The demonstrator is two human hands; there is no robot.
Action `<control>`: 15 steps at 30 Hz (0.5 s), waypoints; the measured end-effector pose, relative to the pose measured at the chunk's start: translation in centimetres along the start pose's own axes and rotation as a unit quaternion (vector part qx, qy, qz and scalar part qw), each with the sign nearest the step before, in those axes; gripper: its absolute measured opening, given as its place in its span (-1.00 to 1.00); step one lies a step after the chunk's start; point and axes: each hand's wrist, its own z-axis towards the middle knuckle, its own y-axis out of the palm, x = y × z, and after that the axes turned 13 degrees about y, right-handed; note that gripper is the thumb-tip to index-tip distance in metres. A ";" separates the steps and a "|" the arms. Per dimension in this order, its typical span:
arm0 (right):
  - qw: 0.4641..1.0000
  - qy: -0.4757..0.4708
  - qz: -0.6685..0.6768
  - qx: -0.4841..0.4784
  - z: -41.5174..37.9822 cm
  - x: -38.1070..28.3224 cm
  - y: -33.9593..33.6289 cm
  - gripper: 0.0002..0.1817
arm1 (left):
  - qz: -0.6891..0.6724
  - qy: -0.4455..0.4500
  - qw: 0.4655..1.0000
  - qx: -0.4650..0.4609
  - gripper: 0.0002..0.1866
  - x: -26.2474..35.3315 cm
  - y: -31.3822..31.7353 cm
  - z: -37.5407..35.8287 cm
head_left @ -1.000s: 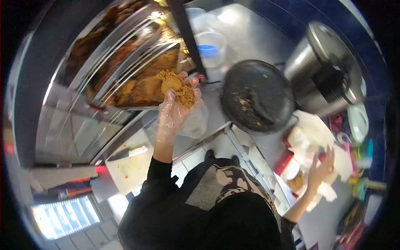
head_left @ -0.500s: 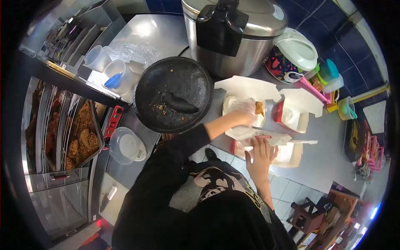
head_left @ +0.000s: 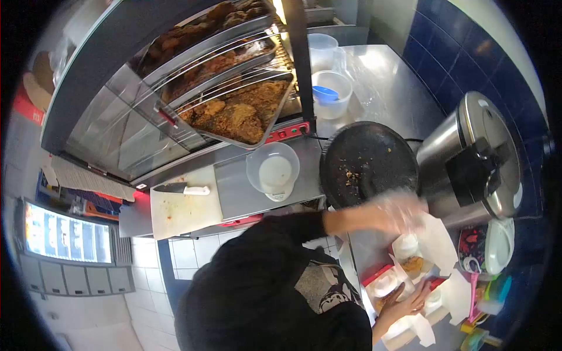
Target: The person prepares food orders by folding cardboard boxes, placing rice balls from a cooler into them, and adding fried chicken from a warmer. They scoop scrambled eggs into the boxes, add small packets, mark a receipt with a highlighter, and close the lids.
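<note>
Knife [head_left: 170, 188] lies on the board [head_left: 202, 213] at far left, then the warmer [head_left: 305, 76] with its trays [head_left: 275, 113] of fried pieces, and the tub [head_left: 274, 169] on the counter below it. Mortar [head_left: 374, 155] sits mid-right with crumbs inside; gloved left hand [head_left: 403, 212] is at its near edge, beside the boxes [head_left: 438, 241] — motion-blurred, can't tell if fingers are spread or pinching. Chicken [head_left: 413, 264] sits in an open box beside a white mound [head_left: 405, 244]; bare right hand [head_left: 410, 302] is over the boxes — fingers extended, slightly spread — with the cooker [head_left: 468, 158] behind.
</note>
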 end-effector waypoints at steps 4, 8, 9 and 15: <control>0.991 -0.055 0.112 0.052 2.2 -5.5 -0.1 -0.53 | 0.387 -0.071 0.854 0.340 -0.70 -3.4 -19.9 -8.3; 0.961 -0.067 0.260 -0.062 1.4 -12.7 0.6 -0.55 | 0.653 -0.377 0.605 0.257 -0.42 -8.2 -31.9 -18.5; 0.950 -0.055 0.290 -0.104 0.7 -14.3 0.7 -0.55 | 0.627 -0.372 0.632 0.263 -0.46 -9.6 -33.5 -21.1; 0.926 -0.150 0.304 -0.166 -1.8 -19.9 1.0 -0.52 | 0.542 -0.345 0.712 0.283 -0.61 -6.9 -34.4 -25.1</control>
